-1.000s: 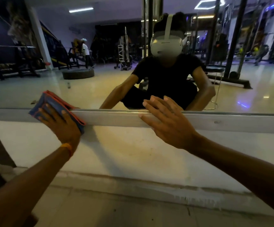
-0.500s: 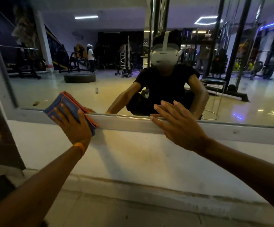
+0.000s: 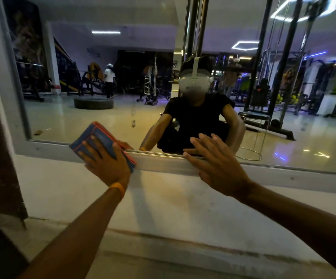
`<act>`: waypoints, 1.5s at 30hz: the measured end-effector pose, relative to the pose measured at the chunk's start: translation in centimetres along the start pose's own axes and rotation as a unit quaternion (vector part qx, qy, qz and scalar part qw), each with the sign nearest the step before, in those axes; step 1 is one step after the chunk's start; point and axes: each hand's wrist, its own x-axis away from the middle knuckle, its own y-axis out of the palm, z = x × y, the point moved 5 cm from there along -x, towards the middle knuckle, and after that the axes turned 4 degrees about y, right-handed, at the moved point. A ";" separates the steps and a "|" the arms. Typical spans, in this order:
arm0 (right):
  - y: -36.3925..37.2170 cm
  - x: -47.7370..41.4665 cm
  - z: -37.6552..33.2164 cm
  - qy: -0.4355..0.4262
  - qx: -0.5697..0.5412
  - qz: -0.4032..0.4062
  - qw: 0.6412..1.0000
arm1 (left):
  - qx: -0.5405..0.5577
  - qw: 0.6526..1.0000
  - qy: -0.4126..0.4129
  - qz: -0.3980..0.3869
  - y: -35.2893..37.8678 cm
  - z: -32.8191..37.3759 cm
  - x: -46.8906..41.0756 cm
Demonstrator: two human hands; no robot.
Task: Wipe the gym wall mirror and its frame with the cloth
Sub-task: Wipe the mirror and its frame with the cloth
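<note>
Left of centre, our left hand [image 3: 106,165] presses the folded blue cloth [image 3: 97,135] with flat, spread fingers against the lower frame [image 3: 163,162] of the mirror [image 3: 78,119]. At centre, our right hand [image 3: 220,168] rests on the frame with fingers straight, holding nothing, apart from the left.

The frame [image 3: 163,163] carries everything here, on its lower rail. Under my left hand [image 3: 106,164] the folded blue cloth [image 3: 98,135] with orange edging lies pressed flat against that rail, and its upper part overlaps the mirror [image 3: 82,121] glass. My right hand [image 3: 217,166] lies flat on the rail just right of the left one, with its fingertips on the glass edge. Below both hands is the pale wall [image 3: 173,198], then the floor [image 3: 163,264]. A dark flat thing [image 3: 0,252] lies on the floor left of my left forearm.
</note>
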 end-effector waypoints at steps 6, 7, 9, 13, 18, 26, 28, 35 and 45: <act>-0.6 -3.3 -0.8 -0.057 0.018 0.008 0.998 | 0.016 0.995 0.079 -0.062 1.1 2.4 5.0; -0.5 -3.7 -1.0 -0.055 0.021 0.009 0.998 | 0.014 0.991 0.111 -0.072 1.8 3.6 6.9; -0.3 -3.9 -1.1 -0.031 0.022 0.014 0.999 | 0.014 0.984 0.156 -0.087 2.7 5.4 8.8; 0.9 -2.6 -1.3 -0.035 0.033 0.035 0.998 | 0.010 0.989 0.136 -0.054 1.3 2.5 4.7; 1.6 -2.8 -1.5 -0.022 0.021 0.082 0.996 | 0.003 0.998 0.052 0.027 -1.8 -3.8 -2.7; 2.3 -2.9 -2.5 -0.033 0.007 0.100 0.994 | 0.021 0.989 0.143 -0.012 2.5 3.6 7.1; 2.4 -3.1 -2.2 -0.026 -0.003 0.105 0.994 | 0.027 0.994 0.106 0.004 2.2 2.0 4.7; 3.1 -3.0 -2.2 -0.033 -0.005 0.094 0.995 | 0.009 1.000 -0.022 0.020 -2.6 -5.6 -6.1; 1.7 -3.3 -2.7 -0.021 0.001 0.087 0.996 | 0.025 0.993 0.111 -0.018 1.9 2.9 5.1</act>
